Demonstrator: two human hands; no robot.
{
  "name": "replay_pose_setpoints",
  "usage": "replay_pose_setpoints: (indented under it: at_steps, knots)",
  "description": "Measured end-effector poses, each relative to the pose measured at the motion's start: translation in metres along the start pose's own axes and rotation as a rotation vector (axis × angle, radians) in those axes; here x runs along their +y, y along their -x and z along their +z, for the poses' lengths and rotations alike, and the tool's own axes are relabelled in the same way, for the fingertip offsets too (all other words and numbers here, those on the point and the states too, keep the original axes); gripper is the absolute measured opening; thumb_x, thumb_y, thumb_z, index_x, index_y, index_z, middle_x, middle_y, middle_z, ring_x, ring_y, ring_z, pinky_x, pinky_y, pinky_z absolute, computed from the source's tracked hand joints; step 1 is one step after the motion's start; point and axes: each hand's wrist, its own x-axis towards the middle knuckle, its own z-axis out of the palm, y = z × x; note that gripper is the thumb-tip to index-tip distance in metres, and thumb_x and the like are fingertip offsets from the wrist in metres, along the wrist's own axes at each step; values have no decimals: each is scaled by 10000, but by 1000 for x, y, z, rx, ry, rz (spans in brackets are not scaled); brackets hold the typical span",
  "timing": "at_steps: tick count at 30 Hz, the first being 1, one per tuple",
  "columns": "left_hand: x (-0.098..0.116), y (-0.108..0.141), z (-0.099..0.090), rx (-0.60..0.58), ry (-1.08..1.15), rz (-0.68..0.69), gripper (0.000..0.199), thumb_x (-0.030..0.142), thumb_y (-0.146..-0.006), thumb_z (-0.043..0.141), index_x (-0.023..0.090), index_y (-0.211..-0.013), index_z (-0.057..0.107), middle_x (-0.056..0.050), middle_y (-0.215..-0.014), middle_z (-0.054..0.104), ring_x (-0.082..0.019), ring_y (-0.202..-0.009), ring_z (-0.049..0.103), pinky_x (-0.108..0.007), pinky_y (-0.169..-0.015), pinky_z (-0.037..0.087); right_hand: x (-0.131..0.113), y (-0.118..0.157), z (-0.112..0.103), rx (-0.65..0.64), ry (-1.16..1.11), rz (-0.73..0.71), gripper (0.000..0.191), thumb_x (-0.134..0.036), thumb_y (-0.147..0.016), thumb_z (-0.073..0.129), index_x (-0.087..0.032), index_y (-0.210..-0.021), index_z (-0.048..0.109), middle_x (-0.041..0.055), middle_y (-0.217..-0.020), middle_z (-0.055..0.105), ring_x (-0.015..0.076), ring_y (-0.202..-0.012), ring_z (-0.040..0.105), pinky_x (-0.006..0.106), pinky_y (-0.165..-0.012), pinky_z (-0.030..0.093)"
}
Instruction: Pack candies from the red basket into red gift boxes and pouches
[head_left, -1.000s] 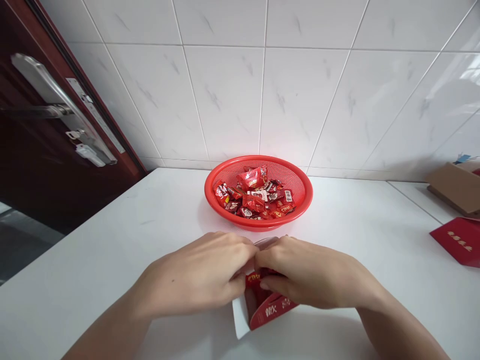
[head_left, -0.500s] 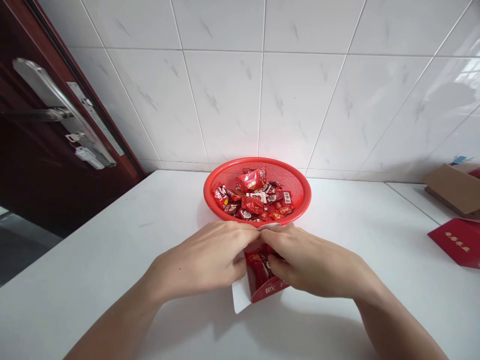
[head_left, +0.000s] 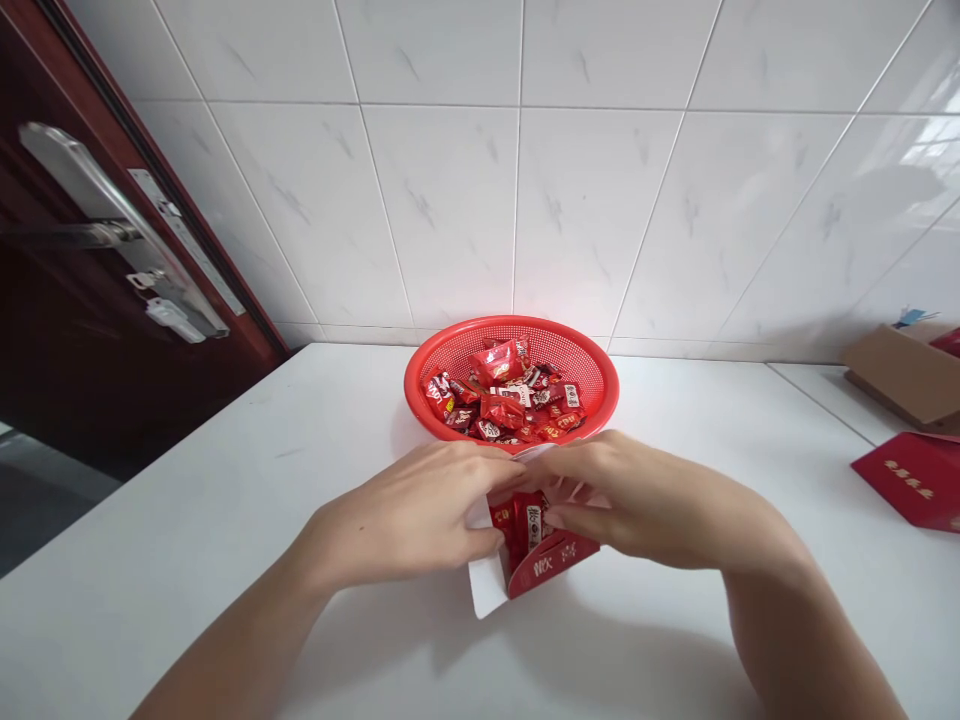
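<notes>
Between my hands a small red box [head_left: 551,565] with white inner flaps stands open-topped, with several wrapped candies [head_left: 525,520] inside. My left hand [head_left: 420,515] grips the box's left side, thumb near the candies and fingers at the back edge. Over the right side, my right hand [head_left: 637,495] is bent with its thumb and fingers apart at the opening, touching the flap or candies; no held item can be made out. Just behind the box, a red mesh basket [head_left: 420,378] holds a pile of red-wrapped candies [head_left: 502,405].
A closed red box [head_left: 911,482] lies at the right edge of the white table [head_left: 187,500], in front of a brown cardboard box [head_left: 900,370]. Behind is a tiled wall [head_left: 442,210]. At left stands a dark red door [head_left: 67,330] with keys in it.
My right hand has lifted slightly and shifted right, its fingers spreading and showing more of the candies inside the box. My left hand stays at the box's left side.
</notes>
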Motion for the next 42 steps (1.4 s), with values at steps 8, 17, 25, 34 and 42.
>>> replay_pose_setpoints:
  at_steps: [8, 17, 25, 34, 42]
  knots:
    - [-9, -13, 5, -28, 112, 109, 273, 227, -783, 615, 259, -1019, 750, -31, -955, 753, -271, -930, 690, -319, -782, 475, 1, 35, -34, 75, 45, -46, 188, -292, -971, 609, -243, -1095, 741, 33, -970, 774, 155, -758, 690, 256, -642, 500]
    - [9, -18, 31, 129, 119, -45, 320, 534, -933, 588, 228, -868, 657, -1, -807, 686, -203, -726, 620, -269, -603, 375, -8, 21, 2, 37, 300, 143, 216, -145, -950, 552, -221, -827, 713, 26, -749, 684, 170, -675, 616, 285, -640, 425]
    - [6, -18, 31, 129, 34, -65, 428, 616, -947, 538, 212, -813, 583, -24, -829, 643, -225, -777, 608, -278, -611, 373, -5, 47, 11, 86, 296, 101, 357, -271, -1050, 461, -204, -798, 706, 55, -861, 663, 162, -736, 576, 303, -693, 442]
    - [3, -18, 23, 92, 37, -63, 440, 343, -1044, 296, 227, -968, 714, -48, -1002, 733, -247, -979, 667, -335, -824, 481, 13, 61, 25, 189, -38, 163, 287, -252, -945, 628, -188, -666, 621, 39, -892, 687, 130, -739, 597, 251, -638, 456]
    - [1, -27, 45, 201, -127, 6, 540, 211, -924, 484, 267, -1458, 538, -66, -1211, 697, -268, -1085, 667, -357, -877, 533, 24, 63, 45, 275, -260, 40, 316, -326, -945, 656, -202, -670, 563, 35, -818, 685, 142, -725, 578, 272, -653, 451]
